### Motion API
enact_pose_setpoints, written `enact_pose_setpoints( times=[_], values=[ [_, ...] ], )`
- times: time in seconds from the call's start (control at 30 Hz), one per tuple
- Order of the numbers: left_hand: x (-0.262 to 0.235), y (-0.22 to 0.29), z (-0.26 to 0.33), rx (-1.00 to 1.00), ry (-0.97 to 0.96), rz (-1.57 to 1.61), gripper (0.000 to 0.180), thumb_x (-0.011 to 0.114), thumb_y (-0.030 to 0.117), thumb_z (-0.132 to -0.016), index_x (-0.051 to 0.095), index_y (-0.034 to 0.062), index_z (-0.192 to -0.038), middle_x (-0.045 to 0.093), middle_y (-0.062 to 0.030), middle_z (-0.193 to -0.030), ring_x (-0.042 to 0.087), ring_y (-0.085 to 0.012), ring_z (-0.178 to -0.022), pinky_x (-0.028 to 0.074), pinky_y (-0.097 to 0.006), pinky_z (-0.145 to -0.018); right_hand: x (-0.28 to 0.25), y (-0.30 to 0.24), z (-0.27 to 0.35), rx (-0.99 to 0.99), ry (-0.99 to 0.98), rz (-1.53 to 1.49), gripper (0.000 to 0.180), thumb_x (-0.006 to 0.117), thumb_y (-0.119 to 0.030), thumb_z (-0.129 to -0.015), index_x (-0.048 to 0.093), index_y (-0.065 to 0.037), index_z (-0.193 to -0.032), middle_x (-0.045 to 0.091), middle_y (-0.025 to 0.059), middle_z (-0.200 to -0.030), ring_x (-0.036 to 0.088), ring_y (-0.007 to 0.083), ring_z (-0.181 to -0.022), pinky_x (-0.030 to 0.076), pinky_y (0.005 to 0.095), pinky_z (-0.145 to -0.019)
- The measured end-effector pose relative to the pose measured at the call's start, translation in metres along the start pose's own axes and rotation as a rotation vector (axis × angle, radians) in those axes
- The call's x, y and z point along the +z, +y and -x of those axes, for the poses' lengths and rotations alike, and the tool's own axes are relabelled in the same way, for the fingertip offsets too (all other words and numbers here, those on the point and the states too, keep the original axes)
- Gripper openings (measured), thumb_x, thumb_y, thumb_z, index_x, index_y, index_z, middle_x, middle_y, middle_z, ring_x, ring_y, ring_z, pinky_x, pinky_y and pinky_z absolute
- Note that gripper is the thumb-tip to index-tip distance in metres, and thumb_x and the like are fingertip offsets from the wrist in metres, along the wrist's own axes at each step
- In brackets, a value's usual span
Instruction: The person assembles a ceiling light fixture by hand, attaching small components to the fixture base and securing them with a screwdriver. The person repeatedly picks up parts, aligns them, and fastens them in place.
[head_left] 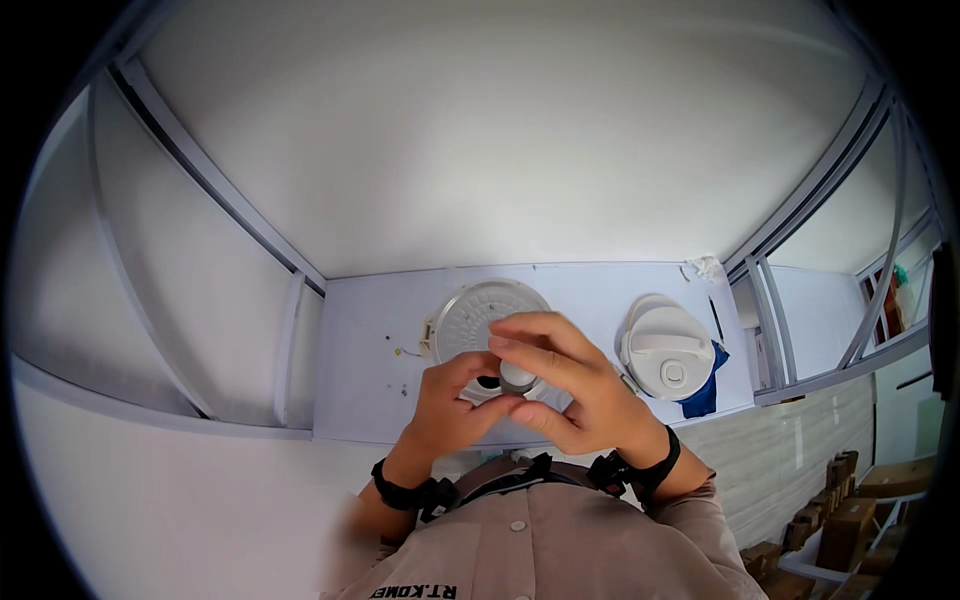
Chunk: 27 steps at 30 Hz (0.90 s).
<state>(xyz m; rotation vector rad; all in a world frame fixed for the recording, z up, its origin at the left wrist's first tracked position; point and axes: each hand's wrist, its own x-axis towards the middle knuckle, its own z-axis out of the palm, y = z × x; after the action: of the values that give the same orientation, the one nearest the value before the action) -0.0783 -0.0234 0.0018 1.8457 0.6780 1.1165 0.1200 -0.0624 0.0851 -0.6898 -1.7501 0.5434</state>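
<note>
Both my hands meet over the table around a small, round, grey-white piece (517,376), whose kind I cannot make out. Curled around its left side, my left hand (452,400) has thumb and index finger against it. My right hand (585,390) grips it from the right, thumb below and fingers arching over the top. Just beyond them lies a round, pale appliance part (480,310) with a raised pattern inside and a cream tab at its left rim; my hands hide its near side.
A round white appliance lid with a handle (670,345) sits to the right, partly over a blue cloth (712,388). Crumpled white material (708,268) lies at the far right corner. Small bits (400,352) dot the white table (350,320) on the left. Metal frames flank both sides.
</note>
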Motion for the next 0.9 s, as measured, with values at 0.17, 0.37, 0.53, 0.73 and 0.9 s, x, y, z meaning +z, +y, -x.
enact_pose_setpoints(
  times=[0.17, 0.37, 0.53, 0.73, 0.9],
  values=[
    [-0.003, 0.004, 0.004, 0.027, -0.024, 0.003, 0.073, 0.087, 0.01, -0.083, 0.053, 0.0013, -0.146, 0.08, -0.0118, -0.106, 0.076, -0.0236, -0.103, 0.057, -0.037, -0.097, -0.01, 0.003, 0.003, 0.018, -0.105, -0.053, 0.048, 0.087, -0.014, -0.084, 0.074, -0.007, -0.13, 0.066, 0.0142, -0.119, 0.067, 0.0278, -0.1, 0.056, 0.0372, -0.081],
    [0.011, 0.016, -0.006, 0.081, 0.055, -0.134, 0.074, 0.092, 0.021, -0.08, 0.057, 0.0001, -0.142, 0.078, -0.0116, -0.114, 0.076, -0.0248, -0.104, 0.059, -0.036, -0.093, -0.007, 0.006, 0.003, -0.094, -0.038, 0.092, 0.048, 0.087, -0.01, -0.083, 0.074, -0.007, -0.129, 0.06, 0.0087, -0.107, 0.065, 0.0248, -0.091, 0.055, 0.0355, -0.076],
    [0.005, 0.019, -0.004, -0.046, 0.016, -0.209, 0.058, 0.092, 0.021, -0.079, 0.068, 0.0025, -0.128, 0.078, -0.0113, -0.109, 0.077, -0.024, -0.1, 0.061, -0.035, -0.084, -0.007, 0.001, 0.001, -0.036, -0.049, 0.037, 0.052, 0.088, -0.019, -0.086, 0.072, -0.005, -0.134, 0.066, 0.0128, -0.12, 0.069, 0.0267, -0.104, 0.057, 0.0358, -0.085],
    [-0.002, 0.025, -0.004, 0.015, -0.076, -0.19, 0.043, 0.087, 0.016, -0.084, 0.072, 0.0026, -0.122, 0.078, -0.0117, -0.101, 0.077, -0.0264, -0.088, 0.06, -0.035, -0.08, -0.016, -0.004, 0.001, 0.047, -0.148, -0.041, 0.046, 0.084, -0.011, -0.089, 0.073, -0.005, -0.133, 0.07, 0.0156, -0.124, 0.071, 0.0286, -0.103, 0.058, 0.0364, -0.084],
    [-0.004, 0.015, 0.005, 0.042, -0.144, -0.177, 0.045, 0.084, 0.013, -0.085, 0.07, 0.0022, -0.126, 0.078, -0.0136, -0.108, 0.076, -0.0328, -0.093, 0.06, -0.038, -0.086, -0.011, 0.005, 0.0, -0.075, -0.093, -0.003, 0.045, 0.084, -0.008, -0.085, 0.074, -0.006, -0.129, 0.07, 0.0099, -0.112, 0.07, 0.0259, -0.09, 0.057, 0.035, -0.073]
  ],
)
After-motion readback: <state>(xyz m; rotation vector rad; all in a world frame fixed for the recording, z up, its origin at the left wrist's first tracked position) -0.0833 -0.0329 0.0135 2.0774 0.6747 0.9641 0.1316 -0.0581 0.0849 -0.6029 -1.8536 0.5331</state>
